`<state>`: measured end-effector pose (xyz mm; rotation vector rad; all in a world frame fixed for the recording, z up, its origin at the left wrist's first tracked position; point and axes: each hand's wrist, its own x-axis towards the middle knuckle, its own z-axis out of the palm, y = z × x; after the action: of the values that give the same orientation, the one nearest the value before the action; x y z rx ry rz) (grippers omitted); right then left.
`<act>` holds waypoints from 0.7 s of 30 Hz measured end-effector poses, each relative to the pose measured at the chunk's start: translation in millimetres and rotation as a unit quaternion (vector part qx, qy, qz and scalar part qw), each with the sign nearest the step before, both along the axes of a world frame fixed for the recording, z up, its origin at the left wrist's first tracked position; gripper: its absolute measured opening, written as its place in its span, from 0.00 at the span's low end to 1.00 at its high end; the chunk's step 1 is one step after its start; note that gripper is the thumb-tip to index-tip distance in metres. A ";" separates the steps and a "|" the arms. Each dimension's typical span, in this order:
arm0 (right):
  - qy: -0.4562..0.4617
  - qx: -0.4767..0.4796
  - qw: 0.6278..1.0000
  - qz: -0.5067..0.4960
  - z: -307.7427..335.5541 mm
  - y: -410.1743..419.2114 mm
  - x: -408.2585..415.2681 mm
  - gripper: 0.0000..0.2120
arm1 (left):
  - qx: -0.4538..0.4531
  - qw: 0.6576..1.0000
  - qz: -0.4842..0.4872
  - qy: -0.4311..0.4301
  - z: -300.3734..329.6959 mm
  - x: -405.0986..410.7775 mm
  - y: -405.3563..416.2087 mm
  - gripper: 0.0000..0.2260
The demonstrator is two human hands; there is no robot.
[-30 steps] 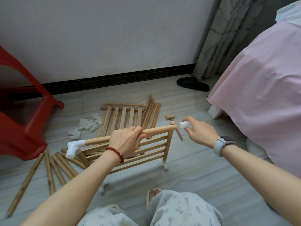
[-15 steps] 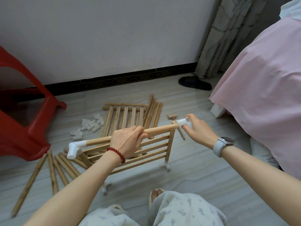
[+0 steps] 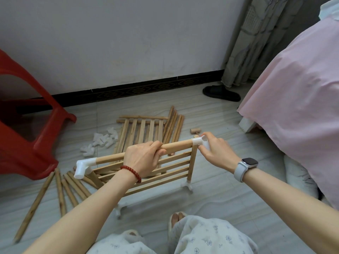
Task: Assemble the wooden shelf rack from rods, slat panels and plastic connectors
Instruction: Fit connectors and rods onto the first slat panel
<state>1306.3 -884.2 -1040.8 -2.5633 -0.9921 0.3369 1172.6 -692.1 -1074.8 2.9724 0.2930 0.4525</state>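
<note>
The partly built rack (image 3: 146, 173) stands on the tiled floor (image 3: 220, 198) directly in front of the seated person: an upright slat panel of pale wood with horizontal slats, a round top rod (image 3: 176, 146) along its upper edge, and white plastic feet at its two lower corners. The left hand (image 3: 142, 158) grips the top rod near its middle, fingers curled over it. The right hand (image 3: 214, 150) pinches a white connector (image 3: 199, 141) that sits on the right end of the rod, above the panel's right post. A second white connector, an elbow (image 3: 83, 166), caps the rod's left end.

Compared with one second ago, the right-hand connector, then held just clear of the rod's end, is now seated on it; the left hand's grip on the rod is unchanged.

Behind the rack, one further slat panel (image 3: 143, 129) lies flat on the floor, with a bundle of about five rods (image 3: 174, 125) leaning along its right edge. About six loose rods (image 3: 60, 187) lie fanned out at the lower left. A small heap of white connectors (image 3: 102, 141) lies left of the flat panel; its count cannot be told. One short wooden peg-like piece (image 3: 195, 131) lies just beyond the right hand.
</note>
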 end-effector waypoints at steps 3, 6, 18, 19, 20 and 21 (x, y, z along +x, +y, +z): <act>0.004 0.016 1.000 0.003 -0.4 1.6 -0.3 0.15 | -0.006 1.000 0.006 -0.007 0.0 0.0 0.9 0.13; 0.041 0.011 0.999 0.015 -4.0 -1.5 1.8 0.15 | -0.011 1.000 0.004 0.020 2.0 -2.3 -0.3 0.14; 0.234 0.222 0.945 -0.055 -2.2 19.5 24.4 0.24 | -0.150 0.988 0.030 -0.033 42.7 10.6 14.4 0.09; 0.226 0.173 0.959 -0.014 -5.7 24.8 23.3 0.26 | -0.166 0.985 0.032 -0.041 45.8 9.7 18.1 0.10; 0.226 0.146 0.963 0.025 -8.5 31.8 20.1 0.27 | -0.187 0.981 0.032 -0.049 49.1 9.0 20.5 0.12; 0.225 0.152 0.961 0.053 -8.9 41.5 15.6 0.27 | -0.215 0.974 0.031 -0.057 51.7 8.1 24.1 0.14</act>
<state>1321.9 -842.7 -1049.7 -2.0353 -0.9220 0.7026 1180.7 -667.9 -1023.1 2.5110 0.4145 0.4924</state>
